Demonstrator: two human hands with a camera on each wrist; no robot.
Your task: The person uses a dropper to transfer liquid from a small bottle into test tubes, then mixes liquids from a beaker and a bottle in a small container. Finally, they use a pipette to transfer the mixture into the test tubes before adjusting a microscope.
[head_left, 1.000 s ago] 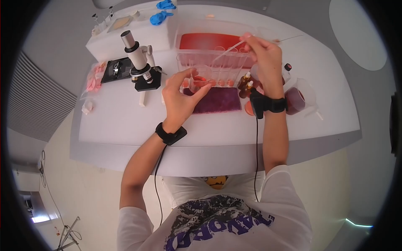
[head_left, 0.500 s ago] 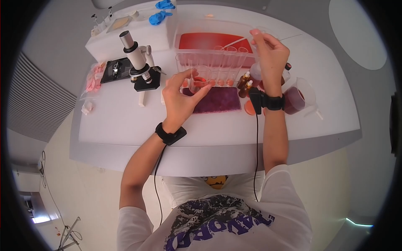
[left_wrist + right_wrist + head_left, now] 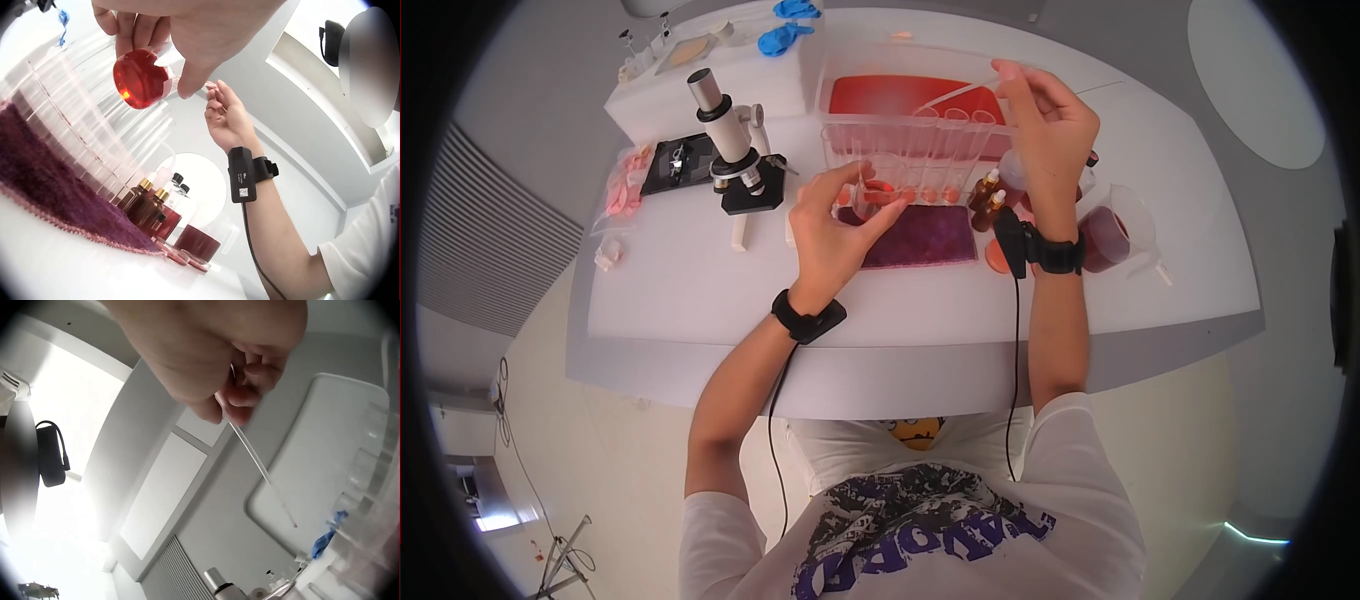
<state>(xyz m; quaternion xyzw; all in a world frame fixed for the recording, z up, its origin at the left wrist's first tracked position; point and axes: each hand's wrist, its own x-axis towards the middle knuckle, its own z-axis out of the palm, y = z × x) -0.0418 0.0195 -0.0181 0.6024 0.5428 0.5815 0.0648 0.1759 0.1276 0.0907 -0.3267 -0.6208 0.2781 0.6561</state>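
Observation:
My left hand (image 3: 832, 228) grips a small clear beaker (image 3: 141, 80) between thumb and fingers, with red liquid in its bottom. It holds the beaker in front of a clear rack of test tubes (image 3: 952, 155), whose bottoms show red liquid. To the right and higher, my right hand (image 3: 1055, 125) pinches a thin clear pipette (image 3: 256, 455) near its upper end. The pipette slants down to the left, its tip overlapping the tube mouths in the head view. A purple cloth (image 3: 920, 242) lies on the table below the beaker.
Behind the rack stands a clear tub (image 3: 870, 100) of red liquid. Brown dropper bottles (image 3: 987, 205) and a jug of dark red liquid (image 3: 1108, 238) stand at the right. A microscope (image 3: 735, 150) is at the left, near a white box with blue gloves (image 3: 780, 40).
My right hand has moved right and slightly away from me, drawing the pipette from near the beaker to over the tube mouths. My left hand has stayed in place with the beaker.

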